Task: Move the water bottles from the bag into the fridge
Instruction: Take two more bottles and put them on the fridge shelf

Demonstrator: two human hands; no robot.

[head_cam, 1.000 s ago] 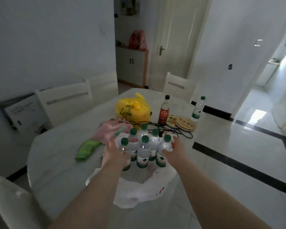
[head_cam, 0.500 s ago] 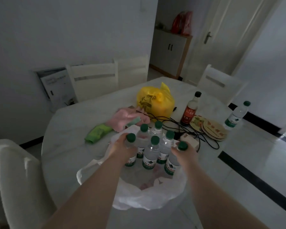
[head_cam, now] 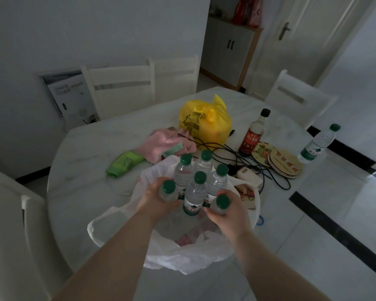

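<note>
Several clear water bottles (head_cam: pixel 195 192) with green caps stand bunched together over an open white plastic bag (head_cam: pixel 182 255) on the round marble table (head_cam: pixel 85 170). My left hand (head_cam: pixel 155 200) is wrapped around the bottle at the cluster's left side. My right hand (head_cam: pixel 228 216) grips the bottle at the near right, its green cap poking above my fingers. Both hands squeeze the cluster from either side. No fridge is in view.
Another water bottle (head_cam: pixel 317 144) stands alone at the table's right edge. A yellow tied bag (head_cam: pixel 204 122), a sauce bottle (head_cam: pixel 255 133), stacked coasters (head_cam: pixel 282 161), black cables with a charger (head_cam: pixel 248 174), and pink and green cloths (head_cam: pixel 167 144) lie behind. White chairs (head_cam: pixel 122 88) surround the table.
The view has swung left and down and come closer to the table. My hands stay on the bottle cluster, now pressed tighter and a little nearer to me over the bag.
</note>
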